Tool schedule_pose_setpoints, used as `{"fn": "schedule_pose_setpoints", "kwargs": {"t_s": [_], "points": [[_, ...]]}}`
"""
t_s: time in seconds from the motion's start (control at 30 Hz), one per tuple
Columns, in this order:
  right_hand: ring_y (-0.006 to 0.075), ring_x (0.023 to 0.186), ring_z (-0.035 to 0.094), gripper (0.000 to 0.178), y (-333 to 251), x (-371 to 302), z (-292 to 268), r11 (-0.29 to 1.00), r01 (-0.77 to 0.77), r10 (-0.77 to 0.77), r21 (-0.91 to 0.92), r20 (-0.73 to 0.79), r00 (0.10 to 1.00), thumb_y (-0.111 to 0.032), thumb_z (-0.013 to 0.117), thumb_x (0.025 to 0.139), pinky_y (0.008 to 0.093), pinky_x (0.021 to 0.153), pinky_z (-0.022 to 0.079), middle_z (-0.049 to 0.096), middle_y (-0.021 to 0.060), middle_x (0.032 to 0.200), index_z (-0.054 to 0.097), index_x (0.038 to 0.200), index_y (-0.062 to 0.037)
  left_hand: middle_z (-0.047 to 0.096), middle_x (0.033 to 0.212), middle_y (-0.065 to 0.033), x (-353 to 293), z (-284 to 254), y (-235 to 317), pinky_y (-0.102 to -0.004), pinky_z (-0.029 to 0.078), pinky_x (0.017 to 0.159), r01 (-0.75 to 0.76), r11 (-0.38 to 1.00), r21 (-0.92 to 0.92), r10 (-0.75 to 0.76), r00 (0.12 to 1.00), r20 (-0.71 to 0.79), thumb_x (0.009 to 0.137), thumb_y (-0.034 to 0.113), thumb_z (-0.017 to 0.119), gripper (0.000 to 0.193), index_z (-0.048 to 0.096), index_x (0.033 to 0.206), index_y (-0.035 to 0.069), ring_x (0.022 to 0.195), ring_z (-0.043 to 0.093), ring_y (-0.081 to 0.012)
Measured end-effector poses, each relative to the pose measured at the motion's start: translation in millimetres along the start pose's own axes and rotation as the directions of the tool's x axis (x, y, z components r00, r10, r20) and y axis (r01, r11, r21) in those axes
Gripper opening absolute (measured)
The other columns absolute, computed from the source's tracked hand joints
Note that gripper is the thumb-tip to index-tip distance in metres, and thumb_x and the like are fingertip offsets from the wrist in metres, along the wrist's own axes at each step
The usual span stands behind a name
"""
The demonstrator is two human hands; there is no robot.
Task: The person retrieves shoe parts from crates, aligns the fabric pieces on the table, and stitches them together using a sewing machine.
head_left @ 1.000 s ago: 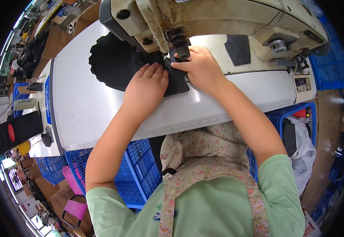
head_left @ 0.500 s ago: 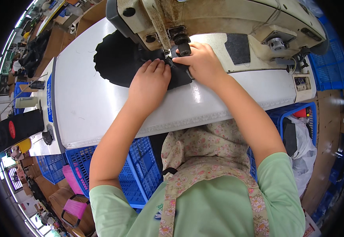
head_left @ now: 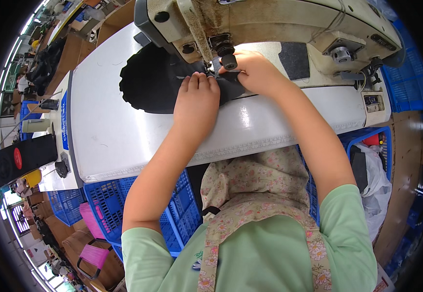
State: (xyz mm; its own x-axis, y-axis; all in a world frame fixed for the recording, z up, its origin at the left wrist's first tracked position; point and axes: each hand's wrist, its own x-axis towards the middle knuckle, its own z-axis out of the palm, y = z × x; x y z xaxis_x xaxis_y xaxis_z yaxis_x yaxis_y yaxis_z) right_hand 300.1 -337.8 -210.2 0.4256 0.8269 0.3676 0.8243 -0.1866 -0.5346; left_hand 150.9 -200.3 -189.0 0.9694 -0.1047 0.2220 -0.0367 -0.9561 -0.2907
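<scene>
A black fabric piece [head_left: 148, 82] with a scalloped left edge lies on the white sewing table under the needle area of a sewing machine [head_left: 270, 24]. My left hand [head_left: 197, 100] rests flat on it, fingers stretched toward the presser foot [head_left: 210, 67]. My right hand [head_left: 257, 73] is bent in close behind the round black knob [head_left: 228, 61], thumb and fingers pinching the fabric's right part. The knob and the machine head partly cover those fingertips. Just right of this hand, a dark grey fabric piece [head_left: 294, 61] lies on the machine bed.
Blue plastic crates [head_left: 177, 214] stand below the table's front edge. Another blue basket [head_left: 389, 146] at the right holds a white plastic bag [head_left: 374, 194]. On the left are a dark panel with a red oval [head_left: 24, 158] and a pink stool [head_left: 95, 255].
My left hand has slid right along the fabric. My right hand has turned, its fingers now more curled in. The fabric has shifted, lying smoother under the left hand. The view moved slightly.
</scene>
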Motion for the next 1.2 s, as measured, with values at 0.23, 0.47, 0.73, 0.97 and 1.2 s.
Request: {"fn": "schedule_pose_setpoints", "kwargs": {"t_s": [0.23, 0.47, 0.73, 0.97, 1.2], "points": [[0.0231, 0.099, 0.064, 0.032, 0, 16, -17, 0.987, -0.152, 0.139, 0.058, 0.182, 0.973, 0.002, 0.052, 0.069, 0.0325, 0.086, 0.050, 0.069, 0.0060, 0.108, 0.075, 0.088, -0.0104, 0.062, 0.114, -0.0190, 11, 2, 26, -0.0405, 0.044, 0.099, 0.106, 0.990, 0.095, -0.108, 0.994, 0.017, 0.080, 0.008, 0.057, 0.036, 0.055, 0.114, -0.003, 0.113, 0.058, -0.0305], [0.0325, 0.083, 0.061, 0.017, -7, 24, -20, 0.992, -0.116, 0.123, -0.054, 0.166, 0.978, -0.001, 0.053, 0.071, 0.0391, 0.071, 0.049, 0.064, 0.0132, 0.080, 0.067, 0.079, -0.0066, 0.058, 0.119, -0.0231, 17, -3, 44, -0.0465, 0.038, 0.103, 0.266, 0.957, 0.113, -0.279, 0.953, 0.121, 0.083, 0.010, 0.056, 0.037, 0.053, 0.117, -0.005, 0.118, 0.054, -0.0338], [0.0142, 0.088, 0.064, 0.025, 11, 16, 7, 0.963, 0.052, -0.078, -0.263, -0.089, 0.993, -0.003, 0.059, 0.068, 0.0327, 0.085, 0.041, 0.070, -0.0083, 0.083, 0.075, 0.078, -0.0196, 0.057, 0.120, -0.0234, 17, -1, 42, -0.0503, 0.036, 0.104, 0.311, 0.950, 0.037, -0.313, 0.946, 0.089, 0.083, 0.006, 0.052, 0.037, 0.051, 0.119, -0.003, 0.121, 0.051, -0.0356], [0.0152, 0.109, 0.060, 0.028, 4, 18, 6, 0.949, -0.048, 0.054, -0.311, 0.011, 0.998, -0.004, 0.059, 0.070, 0.0338, 0.091, 0.041, 0.070, -0.0086, 0.097, 0.076, 0.083, -0.0221, 0.057, 0.119, -0.0218, 17, 6, 35, -0.0501, 0.035, 0.105, 0.302, 0.953, -0.004, -0.301, 0.953, 0.042, 0.083, 0.006, 0.051, 0.036, 0.052, 0.118, -0.003, 0.120, 0.052, -0.0350], [0.0176, 0.115, 0.058, 0.030, 7, 18, 8, 0.962, -0.094, 0.100, -0.257, 0.008, 0.995, -0.005, 0.059, 0.072, 0.0360, 0.096, 0.040, 0.069, -0.0054, 0.107, 0.077, 0.087, -0.0232, 0.060, 0.115, -0.0238, 18, 7, 31, -0.0503, 0.037, 0.103, 0.272, 0.962, -0.019, -0.272, 0.962, -0.019, 0.083, 0.011, 0.056, 0.036, 0.054, 0.114, -0.007, 0.116, 0.054, -0.0347]]}}
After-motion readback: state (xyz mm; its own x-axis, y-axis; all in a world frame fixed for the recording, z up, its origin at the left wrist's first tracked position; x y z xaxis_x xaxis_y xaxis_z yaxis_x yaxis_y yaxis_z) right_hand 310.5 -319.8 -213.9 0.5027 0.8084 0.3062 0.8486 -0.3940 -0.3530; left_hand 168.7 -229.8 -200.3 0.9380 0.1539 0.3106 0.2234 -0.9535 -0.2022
